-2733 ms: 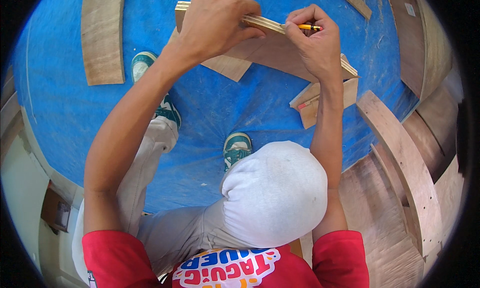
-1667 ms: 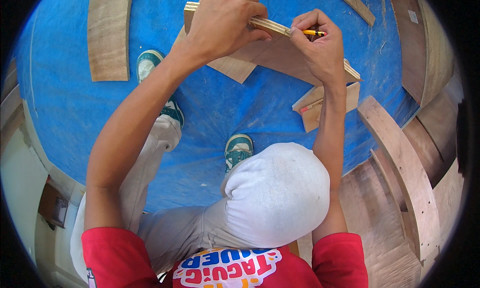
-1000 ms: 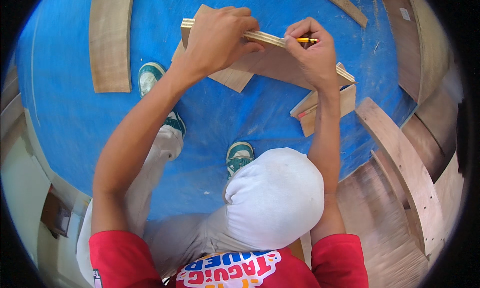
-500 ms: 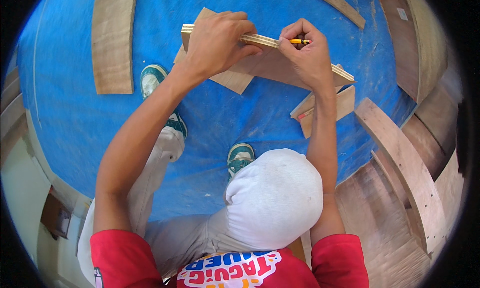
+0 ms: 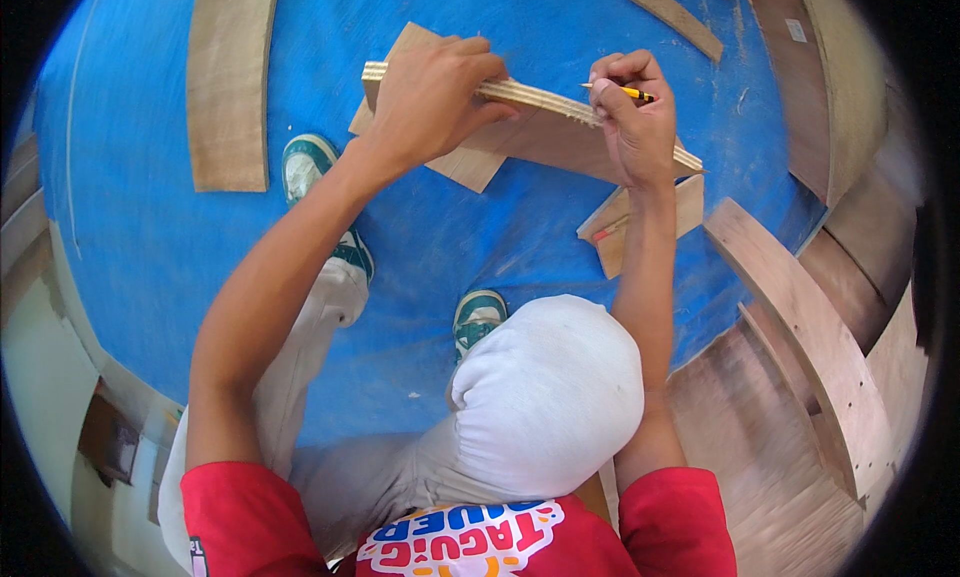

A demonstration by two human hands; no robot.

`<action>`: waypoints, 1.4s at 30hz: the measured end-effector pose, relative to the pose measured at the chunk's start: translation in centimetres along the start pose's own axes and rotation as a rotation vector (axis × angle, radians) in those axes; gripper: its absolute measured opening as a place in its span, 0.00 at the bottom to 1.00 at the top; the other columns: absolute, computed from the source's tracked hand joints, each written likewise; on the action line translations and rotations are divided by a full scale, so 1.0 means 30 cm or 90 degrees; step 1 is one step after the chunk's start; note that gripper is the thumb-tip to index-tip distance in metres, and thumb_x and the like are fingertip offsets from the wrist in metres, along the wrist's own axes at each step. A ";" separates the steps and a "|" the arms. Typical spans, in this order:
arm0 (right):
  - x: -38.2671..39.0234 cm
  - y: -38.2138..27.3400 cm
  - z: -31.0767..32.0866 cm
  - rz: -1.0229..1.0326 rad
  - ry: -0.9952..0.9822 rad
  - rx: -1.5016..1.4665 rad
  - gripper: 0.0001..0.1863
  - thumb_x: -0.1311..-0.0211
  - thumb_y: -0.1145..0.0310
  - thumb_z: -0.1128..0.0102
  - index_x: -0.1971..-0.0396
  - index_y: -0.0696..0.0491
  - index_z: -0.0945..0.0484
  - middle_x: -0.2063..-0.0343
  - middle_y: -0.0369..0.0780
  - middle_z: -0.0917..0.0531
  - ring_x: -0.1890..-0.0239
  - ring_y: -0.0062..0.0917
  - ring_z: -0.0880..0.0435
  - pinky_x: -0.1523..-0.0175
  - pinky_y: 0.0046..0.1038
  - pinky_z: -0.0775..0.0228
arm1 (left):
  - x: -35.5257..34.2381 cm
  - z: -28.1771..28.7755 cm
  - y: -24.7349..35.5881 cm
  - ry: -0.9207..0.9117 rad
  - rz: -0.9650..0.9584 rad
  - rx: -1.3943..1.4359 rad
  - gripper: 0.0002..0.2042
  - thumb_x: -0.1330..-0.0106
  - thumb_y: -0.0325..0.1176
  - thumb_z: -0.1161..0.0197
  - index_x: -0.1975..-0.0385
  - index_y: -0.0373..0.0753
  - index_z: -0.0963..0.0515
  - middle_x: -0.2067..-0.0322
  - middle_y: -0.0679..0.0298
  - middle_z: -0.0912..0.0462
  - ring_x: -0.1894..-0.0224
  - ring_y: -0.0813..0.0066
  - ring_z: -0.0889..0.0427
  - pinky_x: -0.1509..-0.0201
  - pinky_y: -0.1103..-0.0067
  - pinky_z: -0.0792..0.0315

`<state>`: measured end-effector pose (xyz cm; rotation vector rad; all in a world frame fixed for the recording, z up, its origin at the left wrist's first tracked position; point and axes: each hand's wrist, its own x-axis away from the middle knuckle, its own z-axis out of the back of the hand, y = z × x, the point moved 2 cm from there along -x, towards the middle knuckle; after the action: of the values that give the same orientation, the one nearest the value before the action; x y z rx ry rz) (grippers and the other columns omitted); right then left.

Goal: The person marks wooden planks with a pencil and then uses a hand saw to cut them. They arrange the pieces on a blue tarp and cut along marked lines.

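Observation:
My left hand (image 5: pixel 435 102) grips a plywood board (image 5: pixel 565 142) near its left end, fingers over the top edge and thumb on the near side. The board stands on edge, its layered rim facing up and slanting down to the right. In my right hand (image 5: pixel 640 117) is a short yellow pencil (image 5: pixel 633 94), pinched between thumb and fingers. The pencil's sharpened tip points left, just above the board's edge and apart from it. Beneath the board, a flat plywood piece (image 5: pixel 470 169) shows on the blue sheet.
Small wood offcuts (image 5: pixel 690 205) lie right of my feet on the blue tarp (image 5: pixel 400 387). A plywood panel (image 5: pixel 228 87) lies at the far left, a narrow strip (image 5: pixel 675 19) at the far right. A long curved plank (image 5: pixel 800 317) and more boards line the right side.
My right hand has lifted off the board's edge and shifted slightly right, baring the pencil's tip. The board, still in my left hand, sits slightly lower in view.

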<state>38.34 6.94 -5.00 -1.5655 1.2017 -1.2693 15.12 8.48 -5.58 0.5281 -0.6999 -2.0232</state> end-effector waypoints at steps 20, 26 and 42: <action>0.462 0.103 0.301 -0.091 0.460 0.450 0.16 0.29 0.64 0.35 0.48 0.58 0.17 0.59 0.40 0.13 0.62 0.23 0.19 0.53 0.28 0.26 | -0.095 0.346 -0.001 -0.279 0.213 -0.161 0.27 0.37 0.64 0.34 0.64 0.42 0.12 0.65 0.53 0.09 0.61 0.52 0.11 0.58 0.60 0.19; 0.608 0.444 0.207 -0.237 0.160 0.177 0.34 0.33 0.54 0.27 0.33 0.55 0.26 0.56 0.43 0.12 0.56 0.24 0.15 0.51 0.30 0.23 | -0.148 0.261 -0.063 -0.394 0.168 -0.243 0.28 0.40 0.67 0.32 0.67 0.43 0.11 0.68 0.54 0.10 0.62 0.52 0.11 0.59 0.61 0.20; 0.436 0.435 0.287 -0.243 0.382 0.331 0.23 0.28 0.52 0.37 0.50 0.58 0.21 0.61 0.52 0.14 0.57 0.45 0.14 0.51 0.41 0.24 | -0.190 -0.101 -0.141 -0.234 0.074 -0.144 0.21 0.33 0.49 0.30 0.53 0.37 0.16 0.51 0.46 0.15 0.44 0.47 0.19 0.31 0.55 0.35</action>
<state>44.98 -8.98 -15.86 -1.0779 0.8070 -2.2034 17.19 14.39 -10.09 -0.0183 -0.6863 -2.0757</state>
